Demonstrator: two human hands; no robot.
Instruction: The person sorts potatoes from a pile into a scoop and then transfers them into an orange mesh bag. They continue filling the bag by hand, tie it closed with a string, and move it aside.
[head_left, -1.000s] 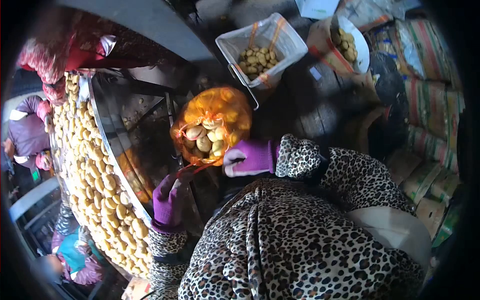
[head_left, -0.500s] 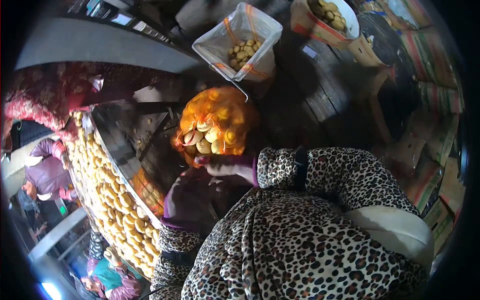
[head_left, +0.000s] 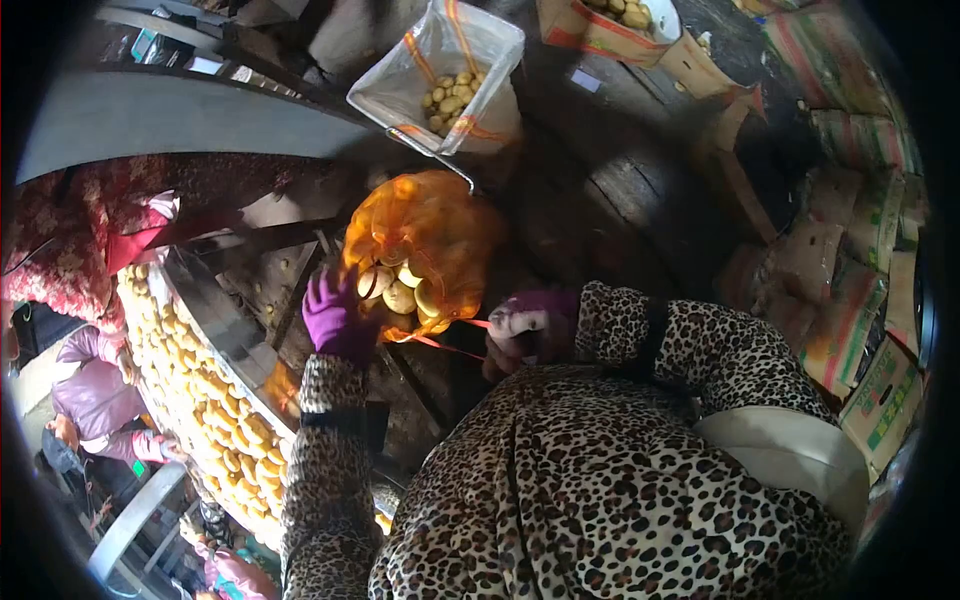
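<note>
The left hand [head_left: 338, 318], in a purple glove, is closed on the mouth edge of an orange mesh bag [head_left: 425, 245] of potatoes [head_left: 400, 290], while the right hand [head_left: 530, 325], gloved likewise, pinches the bag's red drawstring [head_left: 450, 345], which runs taut from the bag's mouth to its fingers. The bag sits between the two grips and just beyond them, its open mouth turned toward the person. Farther past the bag stands a white sack [head_left: 440, 75] holding more potatoes, and outward of the left grip runs a conveyor [head_left: 200, 380] covered with potatoes.
</note>
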